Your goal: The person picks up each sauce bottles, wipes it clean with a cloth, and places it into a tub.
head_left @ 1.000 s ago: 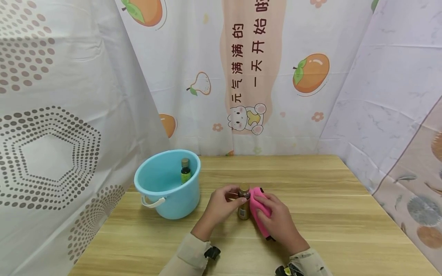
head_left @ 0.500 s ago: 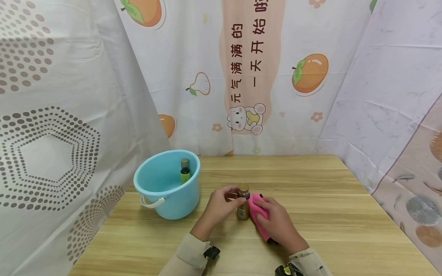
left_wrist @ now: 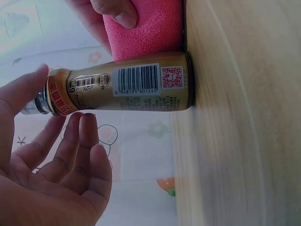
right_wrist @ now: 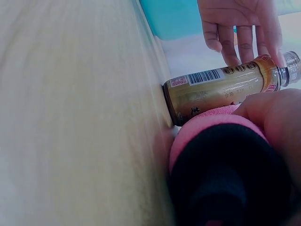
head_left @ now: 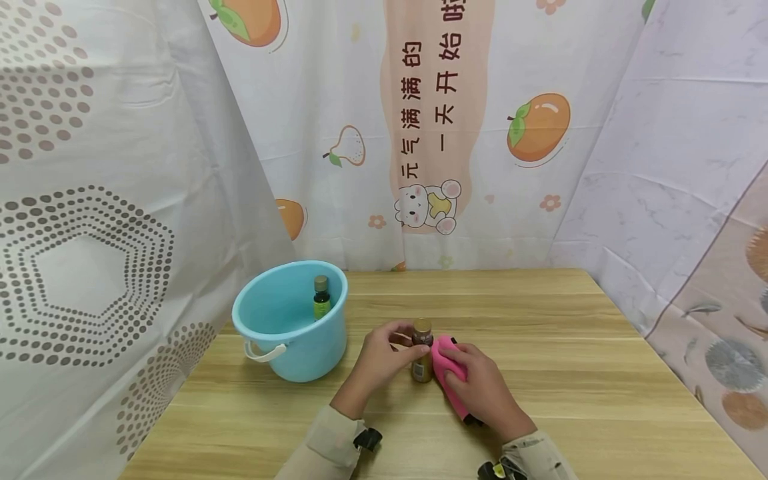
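A small gold-brown bottle (head_left: 423,368) with a gold cap stands upright on the table. My left hand (head_left: 384,357) pinches it near the neck, thumb on one side and fingertips on the other. In the left wrist view, a barcode and a red square code show on the bottle (left_wrist: 101,92). My right hand (head_left: 485,383) grips a folded pink cloth (head_left: 458,402) with dark edging and holds it against the bottle's right side. The left wrist view shows the cloth (left_wrist: 155,30) touching the lower part of the bottle. Some right fingers are hidden by the cloth.
A light blue bucket (head_left: 309,357) with a white handle (head_left: 266,353) stands to the left. Inside it is a dark bottle (head_left: 322,301) with a yellow-green label. The wooden table (head_left: 576,373) meets a printed curtain (head_left: 336,233) at the back.
Over the last second, the pink cloth and right hand slid slightly down along the bottle, then stayed about there. The left hand keeps its hold, and the bottle stays upright in place.
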Motion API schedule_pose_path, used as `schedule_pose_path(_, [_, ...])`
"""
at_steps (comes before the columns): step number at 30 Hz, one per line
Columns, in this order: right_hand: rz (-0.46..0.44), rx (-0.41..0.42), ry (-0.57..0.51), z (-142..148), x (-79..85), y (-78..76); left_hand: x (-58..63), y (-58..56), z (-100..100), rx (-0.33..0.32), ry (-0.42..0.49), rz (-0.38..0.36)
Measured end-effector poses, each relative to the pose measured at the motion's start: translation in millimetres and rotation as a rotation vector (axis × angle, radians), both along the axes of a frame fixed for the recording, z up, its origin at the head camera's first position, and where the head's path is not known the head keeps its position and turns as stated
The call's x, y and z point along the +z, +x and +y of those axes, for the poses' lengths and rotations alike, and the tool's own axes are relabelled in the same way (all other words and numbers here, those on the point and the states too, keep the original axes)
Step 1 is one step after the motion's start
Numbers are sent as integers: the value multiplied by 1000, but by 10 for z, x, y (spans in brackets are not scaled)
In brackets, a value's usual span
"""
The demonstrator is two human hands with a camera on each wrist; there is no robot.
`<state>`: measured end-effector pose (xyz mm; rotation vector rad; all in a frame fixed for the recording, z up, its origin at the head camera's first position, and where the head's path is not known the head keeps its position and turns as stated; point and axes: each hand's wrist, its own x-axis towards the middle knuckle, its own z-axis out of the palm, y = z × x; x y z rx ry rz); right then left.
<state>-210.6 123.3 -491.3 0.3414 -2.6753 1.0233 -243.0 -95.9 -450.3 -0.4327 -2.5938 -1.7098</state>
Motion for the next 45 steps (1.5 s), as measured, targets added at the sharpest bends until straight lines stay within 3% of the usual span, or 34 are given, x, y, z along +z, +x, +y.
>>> schedule_pose_path(5, [31,11,-8,-2,10,12,-1,3,0,0,-5,9])
schedule_pose_path(13, [207,34,-45,0,-2,10,-2,-5,0,-2,-19,9])
schedule_pose_path(24, [381,64,-152,11,41,21,-33,-42,-2,-62,-14,81])
schedule_pose_path(31, [459,73,-196,13,57,16,-50,-57,-11,-89,-21,89])
schedule_pose_path(45, [418,88,-214,6,62,11,-51,-55,-5,-97,-21,84])
